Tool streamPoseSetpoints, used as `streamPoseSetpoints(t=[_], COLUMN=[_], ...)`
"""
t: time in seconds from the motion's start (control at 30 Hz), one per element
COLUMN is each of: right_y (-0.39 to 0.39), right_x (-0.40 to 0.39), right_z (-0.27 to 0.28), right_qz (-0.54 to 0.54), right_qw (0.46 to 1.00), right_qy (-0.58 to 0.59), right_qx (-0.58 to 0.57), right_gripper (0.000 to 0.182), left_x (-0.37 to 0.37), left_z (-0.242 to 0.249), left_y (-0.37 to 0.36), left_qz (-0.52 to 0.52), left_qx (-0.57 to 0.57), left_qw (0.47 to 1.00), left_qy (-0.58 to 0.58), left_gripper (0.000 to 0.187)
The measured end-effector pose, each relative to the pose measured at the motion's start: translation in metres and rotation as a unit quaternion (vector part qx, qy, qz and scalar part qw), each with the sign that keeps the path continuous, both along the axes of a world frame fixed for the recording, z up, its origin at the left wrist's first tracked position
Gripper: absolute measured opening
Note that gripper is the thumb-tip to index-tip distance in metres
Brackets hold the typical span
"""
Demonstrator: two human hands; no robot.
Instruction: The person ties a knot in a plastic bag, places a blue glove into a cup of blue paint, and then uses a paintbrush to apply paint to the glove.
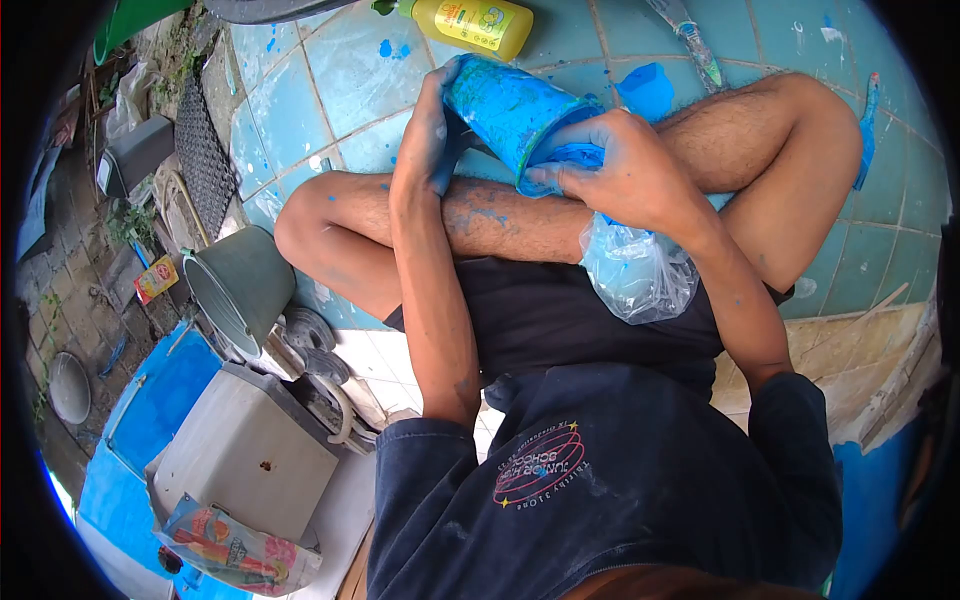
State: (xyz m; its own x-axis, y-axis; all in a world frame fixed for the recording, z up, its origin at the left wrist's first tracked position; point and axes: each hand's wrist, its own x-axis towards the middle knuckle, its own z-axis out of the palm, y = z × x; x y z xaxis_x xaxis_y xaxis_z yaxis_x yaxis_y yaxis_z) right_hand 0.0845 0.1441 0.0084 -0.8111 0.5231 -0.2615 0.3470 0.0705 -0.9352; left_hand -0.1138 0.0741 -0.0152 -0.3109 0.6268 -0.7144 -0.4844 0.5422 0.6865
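A blue-smeared cylindrical container (510, 105) lies tilted above my crossed legs, its open end facing right. My left hand (430, 135) is wrapped round its closed end, with blue stains on the skin. At the open end, my right hand (610, 160) has its fingers closed on blue plastic (575, 155) at the rim. A clear plastic bag (640, 270) hangs below my right hand and rests on my lap; whether it is joined to the blue plastic I cannot tell.
A yellow bottle (475, 25), a blue piece (646, 90) and a paint-stained brush (690, 45) lie on the tiled floor (370, 90). Another blue-stained tool (868, 130) is at the right. To the left stand a grey bucket (235, 290) and a grey box (240, 450).
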Motion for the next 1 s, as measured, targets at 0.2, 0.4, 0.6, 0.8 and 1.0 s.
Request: streamPoseSetpoints(t=[0.2, 0.4, 0.6, 0.8, 1.0], right_y=[-0.0041, -0.0061, -0.0064, -0.005, -0.0029], right_x=[0.0009, -0.0034, -0.0035, -0.0019, -0.002], right_z=[0.0031, 0.0015, -0.0038, -0.0044, 0.0001], right_qz=[-0.006, -0.063, -0.117, -0.097, -0.099], right_qw=[0.998, 0.997, 0.992, 0.995, 0.995], right_qy=[-0.066, -0.046, -0.02, -0.021, -0.029], right_qx=[-0.001, -0.003, 0.046, 0.03, 0.015], right_gripper=[0.02, 0.018, 0.019, 0.02, 0.02], left_x=[-0.0008, -0.0009, 0.0001, -0.0027, -0.0021], left_z=[-0.0026, -0.0013, -0.0009, -0.0046, -0.0052], left_y=[-0.0014, -0.0009, 0.0001, -0.0012, -0.0012], left_qz=[-0.004, 0.015, 0.009, 0.008, 0.019], left_qx=[0.007, 0.012, 0.026, 0.023, 0.018], left_qw=[1.0, 1.0, 0.999, 1.0, 1.0], left_qy=[-0.001, 0.005, 0.017, 0.006, 0.008], left_gripper=[0.053, 0.053, 0.054, 0.055, 0.054])
